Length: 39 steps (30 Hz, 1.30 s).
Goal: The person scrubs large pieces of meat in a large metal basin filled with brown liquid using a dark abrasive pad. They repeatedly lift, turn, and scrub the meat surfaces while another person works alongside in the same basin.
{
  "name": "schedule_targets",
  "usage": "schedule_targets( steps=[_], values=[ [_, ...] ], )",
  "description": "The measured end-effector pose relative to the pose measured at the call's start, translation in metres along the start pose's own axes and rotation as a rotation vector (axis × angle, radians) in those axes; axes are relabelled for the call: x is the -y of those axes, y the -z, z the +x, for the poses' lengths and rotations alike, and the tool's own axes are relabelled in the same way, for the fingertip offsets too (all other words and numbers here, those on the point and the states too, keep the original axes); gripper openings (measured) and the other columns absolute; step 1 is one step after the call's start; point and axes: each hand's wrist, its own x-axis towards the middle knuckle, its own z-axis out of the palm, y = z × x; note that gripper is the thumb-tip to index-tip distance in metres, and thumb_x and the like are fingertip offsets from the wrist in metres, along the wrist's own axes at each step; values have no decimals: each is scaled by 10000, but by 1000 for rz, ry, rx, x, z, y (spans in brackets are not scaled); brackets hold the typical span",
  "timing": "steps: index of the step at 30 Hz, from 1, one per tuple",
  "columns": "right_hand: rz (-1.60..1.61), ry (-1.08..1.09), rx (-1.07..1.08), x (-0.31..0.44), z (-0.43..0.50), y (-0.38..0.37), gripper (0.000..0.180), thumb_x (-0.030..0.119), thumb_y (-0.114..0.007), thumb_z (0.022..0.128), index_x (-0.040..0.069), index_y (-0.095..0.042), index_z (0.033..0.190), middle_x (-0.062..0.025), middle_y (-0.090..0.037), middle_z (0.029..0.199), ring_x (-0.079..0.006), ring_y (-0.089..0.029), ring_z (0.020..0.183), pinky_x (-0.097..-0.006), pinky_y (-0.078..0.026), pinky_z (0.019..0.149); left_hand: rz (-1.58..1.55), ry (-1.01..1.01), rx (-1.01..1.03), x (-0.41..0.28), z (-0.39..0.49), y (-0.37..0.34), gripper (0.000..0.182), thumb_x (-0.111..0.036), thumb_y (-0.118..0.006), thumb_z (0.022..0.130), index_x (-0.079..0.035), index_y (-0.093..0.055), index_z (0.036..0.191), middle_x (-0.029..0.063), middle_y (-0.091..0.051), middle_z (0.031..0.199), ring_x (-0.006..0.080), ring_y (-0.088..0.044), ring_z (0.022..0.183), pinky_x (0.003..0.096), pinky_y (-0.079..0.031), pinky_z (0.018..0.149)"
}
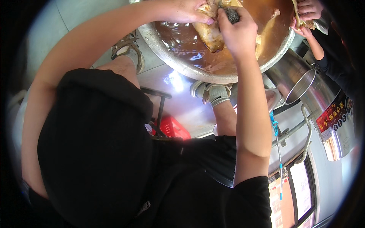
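Observation:
Before me stands a wide round metal basin [209, 77] of brown, cloudy water. Over that water, my left hand [189, 11] grips a pale piece of meat, apparently an animal leg or foot [209, 35], with browned patches along its lower end. My right hand [239, 31] is closed around a dark steel wool scrubber [232, 15] and presses it against the meat. Another long pale piece [266, 31] lies partly in the water to the right of my right hand. The top of the held meat runs out of the picture.
Across the basin at right, another person's hands [306, 17] hold a similar piece. Tall steel pots [296, 77] stand right of the basin. A blue-and-silver pole [276, 136] and a wall pipe [293, 131] are below them. A red plastic basket [171, 128] sits on the tiled floor.

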Motion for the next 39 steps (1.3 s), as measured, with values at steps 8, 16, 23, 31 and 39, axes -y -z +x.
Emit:
schedule_targets(
  steps=[8,16,23,31,39],
  values=[
    [-242,315,-101,-11,6,-13,315,277,-761,883,-22,-726,978,-225,-733,927,-406,-716,868,-435,-563,816,49,-130,38,11,6,4,239,-43,-665,966,-6,-638,1200,108,-688,1140,198,-630,1075,355,-531,947],
    [-48,17,-74,13,-21,-19,322,277,-768,872,-22,-732,986,-224,-735,911,-374,-733,869,-420,-573,811,-88,-62,-16,4,-4,-2,268,8,-688,928,-2,-629,1190,115,-694,1120,200,-643,1057,353,-536,946],
    [-442,239,-65,25,-4,-12,315,318,-744,873,19,-739,973,-157,-707,1005,-408,-685,906,-485,-550,812,284,-185,-196,-6,-8,-3,256,-98,-798,820,-13,-680,1031,152,-724,970,235,-696,906,393,-563,807],
    [-371,196,-38,17,-4,-8,326,312,-736,886,6,-743,999,-190,-718,1031,-410,-694,941,-463,-551,845,345,-291,-213,16,1,-6,247,-187,-748,885,-7,-681,1041,155,-682,873,271,-665,763,377,-552,725],
    [-233,222,14,20,-17,-8,289,316,-744,866,44,-727,962,-155,-701,995,-378,-706,897,-459,-571,815,429,39,-179,-5,-12,-9,477,-329,-823,858,22,-676,1146,225,-733,995,323,-722,910,422,-547,863]
  ],
)
